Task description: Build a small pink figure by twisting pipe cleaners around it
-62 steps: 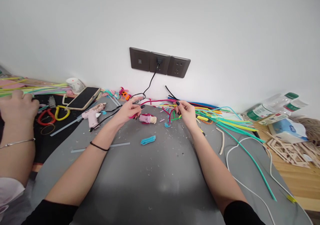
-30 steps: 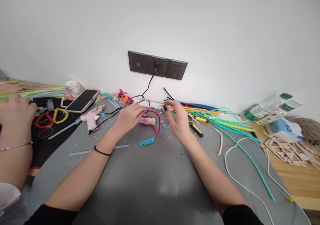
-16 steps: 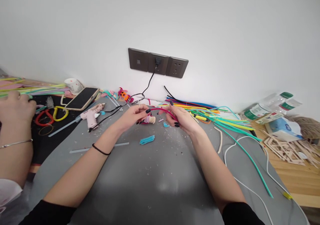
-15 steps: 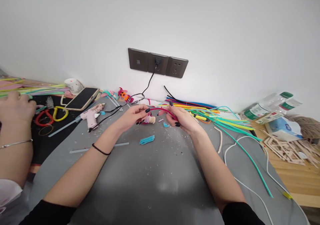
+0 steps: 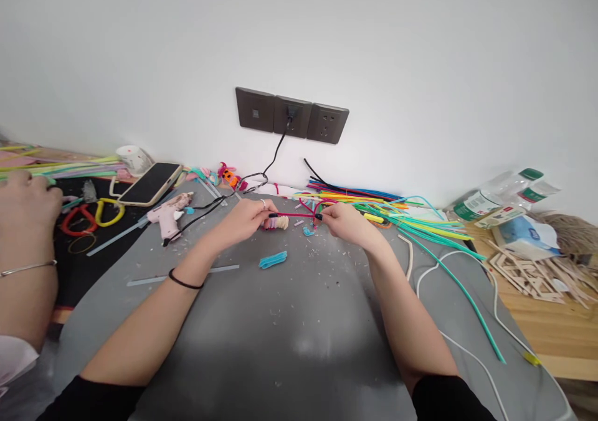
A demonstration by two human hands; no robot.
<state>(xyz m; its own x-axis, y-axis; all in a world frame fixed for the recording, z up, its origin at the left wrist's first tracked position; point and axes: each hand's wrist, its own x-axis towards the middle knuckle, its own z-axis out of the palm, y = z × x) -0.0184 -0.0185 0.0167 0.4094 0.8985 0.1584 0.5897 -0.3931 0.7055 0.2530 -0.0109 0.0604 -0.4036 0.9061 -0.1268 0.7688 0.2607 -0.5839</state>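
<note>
A dark pink pipe cleaner (image 5: 295, 215) stretches nearly straight between my two hands. My left hand (image 5: 250, 217) pinches one end, and my right hand (image 5: 340, 222) pinches it farther along, where a loop of it sticks up beside the fingertips. Just below my left fingertips lies a small coil of pink, purple and cream pipe cleaner (image 5: 280, 223). A small blue curled piece (image 5: 308, 231) is on the grey mat (image 5: 271, 327) between the hands. Nearer to me rests a folded bundle of light blue pipe cleaner (image 5: 273, 260).
At left are a pink glue gun (image 5: 167, 217), a phone (image 5: 150, 184), scissors with red handles (image 5: 80, 220) and another person's hand (image 5: 28, 203). Colourful pipe cleaners (image 5: 432, 225) spread along the wall at right. Beyond lie bottles (image 5: 476, 205), a tissue pack (image 5: 526, 237) and wooden sticks (image 5: 526, 274).
The pipe cleaner was bowed between my hands and is now pulled straighter. My right hand has turned so its back faces up, and a loop now shows beside it.
</note>
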